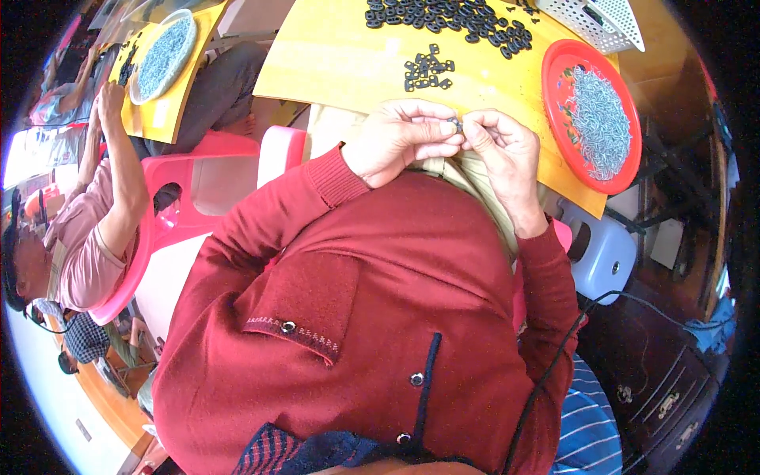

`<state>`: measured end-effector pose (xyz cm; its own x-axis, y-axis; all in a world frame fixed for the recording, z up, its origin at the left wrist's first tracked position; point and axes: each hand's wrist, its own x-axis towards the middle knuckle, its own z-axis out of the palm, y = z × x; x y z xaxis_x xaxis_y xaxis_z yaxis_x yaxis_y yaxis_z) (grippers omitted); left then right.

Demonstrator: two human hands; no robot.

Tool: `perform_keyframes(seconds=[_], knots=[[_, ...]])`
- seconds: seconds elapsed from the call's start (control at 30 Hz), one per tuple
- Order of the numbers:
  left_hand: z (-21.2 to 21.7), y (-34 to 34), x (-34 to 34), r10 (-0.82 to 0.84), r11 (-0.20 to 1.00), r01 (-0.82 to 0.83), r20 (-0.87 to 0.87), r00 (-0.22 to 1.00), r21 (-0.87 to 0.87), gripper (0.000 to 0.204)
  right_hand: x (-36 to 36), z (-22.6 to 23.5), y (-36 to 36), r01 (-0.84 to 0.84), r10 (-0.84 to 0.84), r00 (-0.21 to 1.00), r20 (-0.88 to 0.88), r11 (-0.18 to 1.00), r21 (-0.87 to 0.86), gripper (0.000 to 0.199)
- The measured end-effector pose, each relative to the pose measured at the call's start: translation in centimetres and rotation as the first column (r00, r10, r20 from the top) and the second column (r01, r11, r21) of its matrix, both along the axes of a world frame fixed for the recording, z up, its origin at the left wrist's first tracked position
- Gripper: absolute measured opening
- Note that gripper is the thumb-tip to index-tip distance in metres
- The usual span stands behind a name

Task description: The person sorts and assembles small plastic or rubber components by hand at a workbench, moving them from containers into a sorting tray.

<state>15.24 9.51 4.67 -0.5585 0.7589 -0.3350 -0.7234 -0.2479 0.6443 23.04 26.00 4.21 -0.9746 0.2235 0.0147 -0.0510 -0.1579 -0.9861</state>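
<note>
My left hand [405, 140] and my right hand [504, 157] meet just in front of the table's near edge, fingertips closed in a pinch. Between them is a small dark piece [457, 125], mostly covered by the fingers; its kind is too small to make out. Beyond my hands, on the yellow table [332, 59], lies a small cluster of black parts with holes [427, 70]. Farther back spreads a larger pile of black oval parts [451, 17]. To the right, a red round tray [553, 103] holds a heap of silvery screws [603, 123].
A white perforated basket [592, 22] stands at the far right. Below the table's right edge is a blue stool [608, 257]. A dark cable [546, 360] runs past my right arm. At left a person [99, 229] on a pink chair [202, 154] works beside another screw-filled tray [136, 89].
</note>
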Motion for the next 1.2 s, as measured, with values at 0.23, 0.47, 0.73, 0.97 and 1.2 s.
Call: perform_keyframes(seconds=[0.23,0.47,0.73,0.97,1.2], knots=[[-0.14,0.02,0.07,0.006,1.000,-0.006,-0.018,1.000,0.009,0.019,0.01,-0.30,0.01,0.003,-0.002,1.000,0.021,0.999,-0.050,0.012],[0.12,-0.02,0.16,-0.007,1.000,0.007,-0.023,1.000,-0.009,0.018,0.10,-0.06,0.06,-0.018,0.019,1.000,0.018,0.996,-0.082,0.013],[-0.11,-0.01,0.20,-0.002,1.000,0.003,-0.026,1.000,0.008,0.018,0.05,-0.02,0.17,-0.035,0.037,0.999,0.030,0.997,-0.075,0.013],[-0.01,0.02,0.15,-0.002,1.000,0.002,-0.028,1.000,0.004,0.019,-0.04,-0.04,0.32,-0.044,0.047,0.998,0.032,0.995,-0.088,0.014],[-0.24,0.00,0.19,0.006,1.000,-0.006,-0.021,1.000,0.018,0.018,-0.05,-0.23,0.43,-0.050,0.053,0.997,0.056,0.998,-0.043,0.014]])
